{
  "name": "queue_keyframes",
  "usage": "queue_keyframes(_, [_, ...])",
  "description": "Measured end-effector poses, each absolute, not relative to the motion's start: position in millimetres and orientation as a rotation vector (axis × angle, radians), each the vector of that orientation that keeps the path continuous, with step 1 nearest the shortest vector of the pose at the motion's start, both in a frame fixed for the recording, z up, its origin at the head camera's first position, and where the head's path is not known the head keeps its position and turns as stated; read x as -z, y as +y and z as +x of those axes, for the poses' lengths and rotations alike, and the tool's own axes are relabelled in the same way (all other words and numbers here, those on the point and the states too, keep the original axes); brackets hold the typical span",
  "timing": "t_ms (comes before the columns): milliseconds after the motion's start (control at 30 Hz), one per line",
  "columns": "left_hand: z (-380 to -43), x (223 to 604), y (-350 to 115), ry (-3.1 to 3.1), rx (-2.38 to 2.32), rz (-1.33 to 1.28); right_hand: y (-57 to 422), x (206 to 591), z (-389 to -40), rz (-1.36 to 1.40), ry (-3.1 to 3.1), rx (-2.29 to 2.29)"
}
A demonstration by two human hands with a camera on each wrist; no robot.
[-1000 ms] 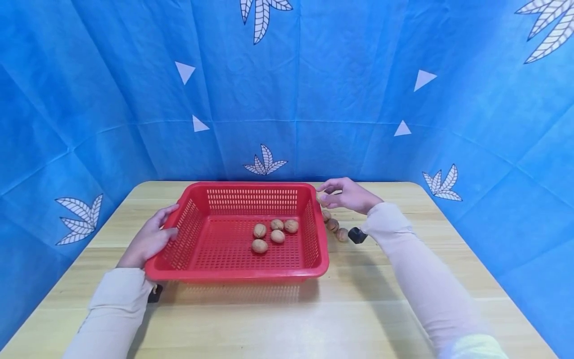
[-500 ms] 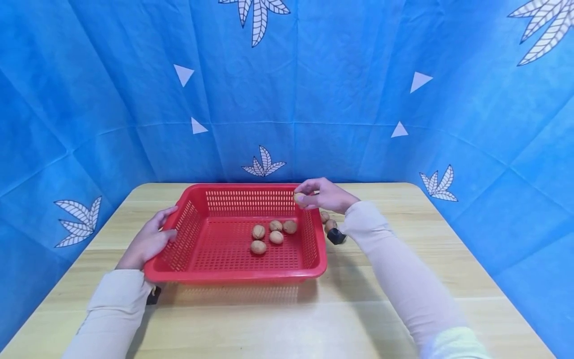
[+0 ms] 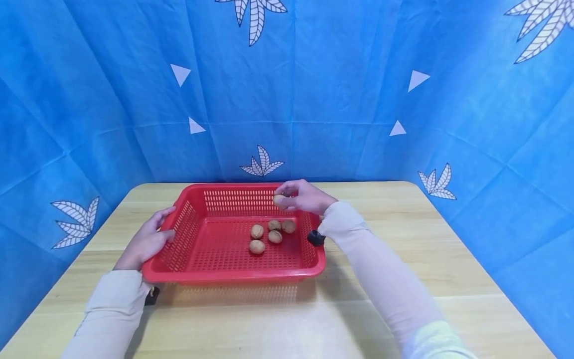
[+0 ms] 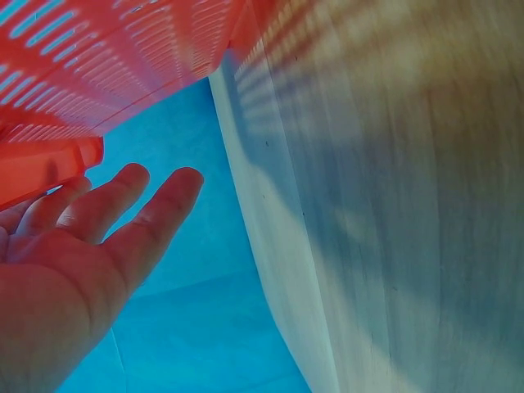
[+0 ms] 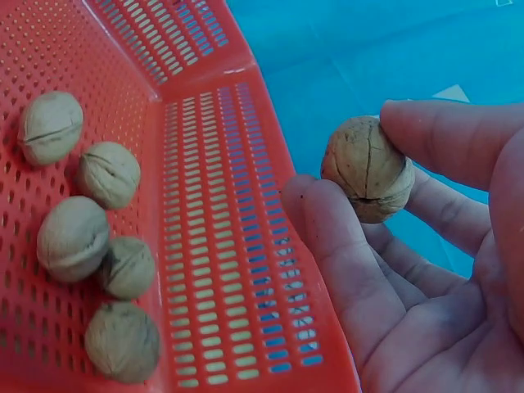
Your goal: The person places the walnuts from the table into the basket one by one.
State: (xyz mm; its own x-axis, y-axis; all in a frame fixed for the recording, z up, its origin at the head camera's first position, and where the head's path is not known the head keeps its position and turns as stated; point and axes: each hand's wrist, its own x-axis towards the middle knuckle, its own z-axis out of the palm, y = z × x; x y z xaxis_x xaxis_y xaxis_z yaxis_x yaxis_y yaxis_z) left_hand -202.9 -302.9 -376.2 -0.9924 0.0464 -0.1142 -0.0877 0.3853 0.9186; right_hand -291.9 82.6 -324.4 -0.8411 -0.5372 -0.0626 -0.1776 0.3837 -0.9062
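Note:
A red plastic basket (image 3: 233, 274) with slotted walls holds several walnuts (image 3: 257, 247) on its floor, grouped toward the right side. My left hand (image 3: 148, 242) grips the basket's left rim, thumb over the inner side; in the left wrist view its fingers (image 4: 160, 221) stretch out under the rim. Over the right part of the basket, above the walnuts, my right hand (image 3: 307, 198) pinches one walnut (image 5: 367, 168) between thumb and fingertips. That walnut shows a dark seam line in the right wrist view.
The basket stands on a light wooden table (image 3: 381, 299) and casts a shadow toward the front. A blue curtain (image 3: 341, 89) with white leaf prints surrounds the back and sides. A black wrist device (image 3: 316, 238) overlaps the basket's right wall.
My right hand has carried the pinched walnut leftward, from beside the right rim to over the basket. The left hand keeps its grip; walnuts outside, right of the basket, are now mostly hidden.

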Motion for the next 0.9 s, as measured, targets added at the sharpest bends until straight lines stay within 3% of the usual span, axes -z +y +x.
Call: queue_keyframes(900, [-204,379,-305,2.486,-1.69,-0.054,27,343,-288,-0.691,2.287,1.36])
